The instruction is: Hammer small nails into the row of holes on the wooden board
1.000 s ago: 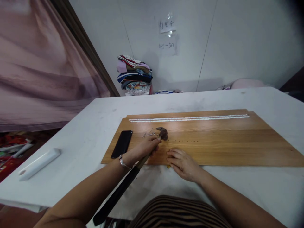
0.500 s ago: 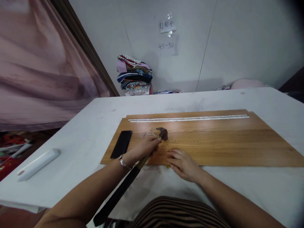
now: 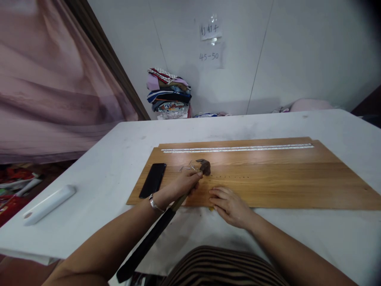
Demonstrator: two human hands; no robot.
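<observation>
My left hand (image 3: 187, 184) is closed round the shaft of a claw hammer (image 3: 205, 167), close below its head. The hammer's head rests at or just over the wooden board (image 3: 285, 178), and its black handle slants back past my forearm. Several loose nails (image 3: 188, 167) lie on the board left of the head. To its right runs a row of small dark nail heads (image 3: 229, 176). My right hand (image 3: 229, 204) lies flat at the board's front edge, fingers stretched out, holding nothing. A small yellow thing (image 3: 211, 208) shows partly under its fingertips.
A black phone (image 3: 152, 180) lies on the board's left end. Two white measuring strips (image 3: 238, 149) run along its far side. On the white table (image 3: 98, 159), a white plastic object (image 3: 49, 205) lies to the left. Folded clothes (image 3: 169, 95) are stacked by the wall.
Almost nothing differs. Both hands and the hammer keep their places; the whole view has shifted very slightly.
</observation>
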